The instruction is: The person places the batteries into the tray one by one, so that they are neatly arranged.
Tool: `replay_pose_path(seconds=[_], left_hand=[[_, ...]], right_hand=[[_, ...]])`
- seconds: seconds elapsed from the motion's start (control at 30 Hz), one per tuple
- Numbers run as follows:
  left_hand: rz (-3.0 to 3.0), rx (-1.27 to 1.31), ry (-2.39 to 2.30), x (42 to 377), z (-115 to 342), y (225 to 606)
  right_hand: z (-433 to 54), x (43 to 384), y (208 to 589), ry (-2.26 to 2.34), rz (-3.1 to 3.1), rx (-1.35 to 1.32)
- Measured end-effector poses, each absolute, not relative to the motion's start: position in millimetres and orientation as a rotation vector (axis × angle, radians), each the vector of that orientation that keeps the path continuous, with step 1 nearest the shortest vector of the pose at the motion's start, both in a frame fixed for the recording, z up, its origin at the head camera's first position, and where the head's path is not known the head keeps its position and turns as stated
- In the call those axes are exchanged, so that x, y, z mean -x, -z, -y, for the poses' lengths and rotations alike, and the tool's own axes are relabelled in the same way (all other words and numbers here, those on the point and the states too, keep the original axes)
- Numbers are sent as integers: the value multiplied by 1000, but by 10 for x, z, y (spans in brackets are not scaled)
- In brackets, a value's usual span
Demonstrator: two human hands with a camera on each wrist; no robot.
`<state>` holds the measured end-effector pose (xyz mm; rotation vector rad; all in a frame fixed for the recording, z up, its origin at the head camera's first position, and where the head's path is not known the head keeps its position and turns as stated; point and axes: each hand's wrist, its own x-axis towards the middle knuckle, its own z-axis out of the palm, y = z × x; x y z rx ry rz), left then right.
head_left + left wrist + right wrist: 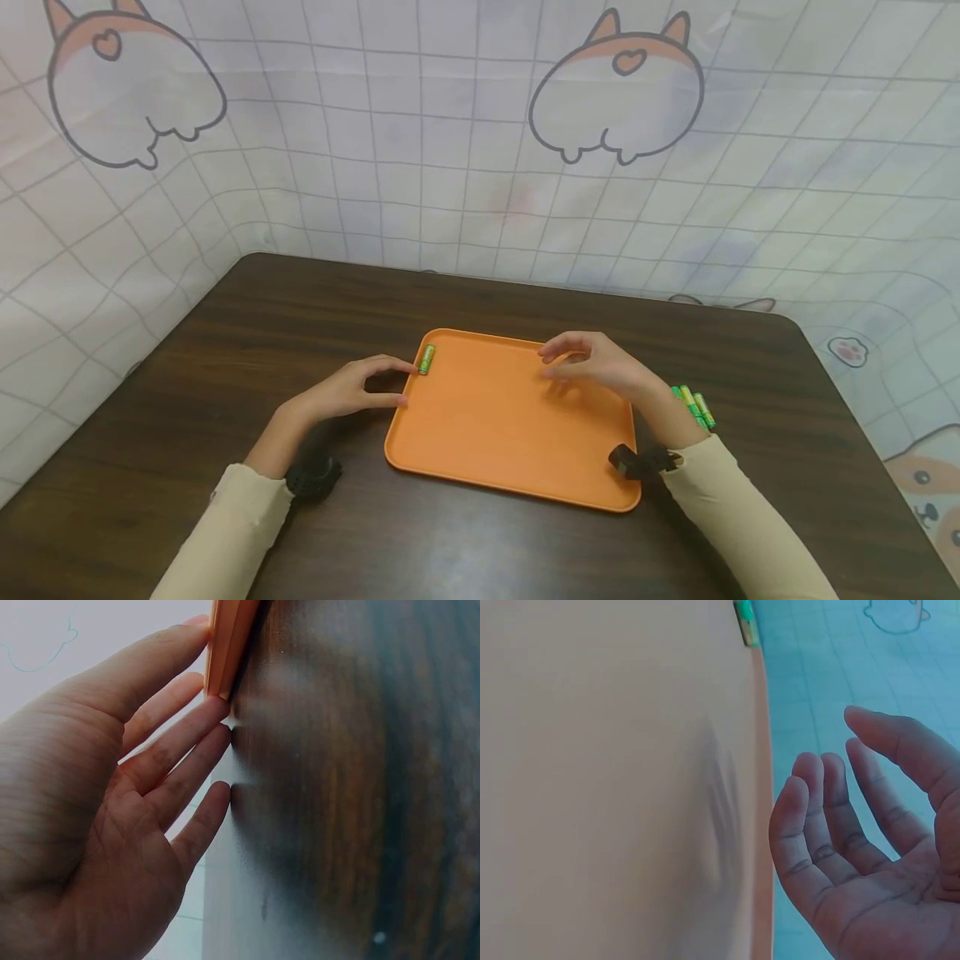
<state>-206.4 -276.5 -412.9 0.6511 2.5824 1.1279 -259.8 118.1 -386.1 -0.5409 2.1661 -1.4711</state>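
An orange tray (495,425) lies on the dark wooden table. One green-and-yellow battery (427,359) rests in its far left corner, and the same battery (746,622) shows at the top of the right wrist view. My left hand (356,387) is at the tray's left edge, thumb and fingertips right at the rim near the battery. In the left wrist view its fingers (187,754) are nearly straight beside the tray's side (225,645). Over the tray's right part hovers my right hand (600,362), fingers loosely bent with nothing between them; its shadow falls on the tray.
Several green batteries (693,406) lie on the table (780,467) right of the tray, partly behind the right forearm. A black wrist device (313,477) is on the left wrist, another (637,461) on the right. A white patterned curtain (420,167) hangs behind the table.
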Motion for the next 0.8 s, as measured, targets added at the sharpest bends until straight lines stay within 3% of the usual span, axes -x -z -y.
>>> replay_pose_path(seconds=[0.8], left_hand=[[-2578,-668,-1140,2048,2772,4150]], right_hand=[[-2075,2427,3849,1501,-2268,435]])
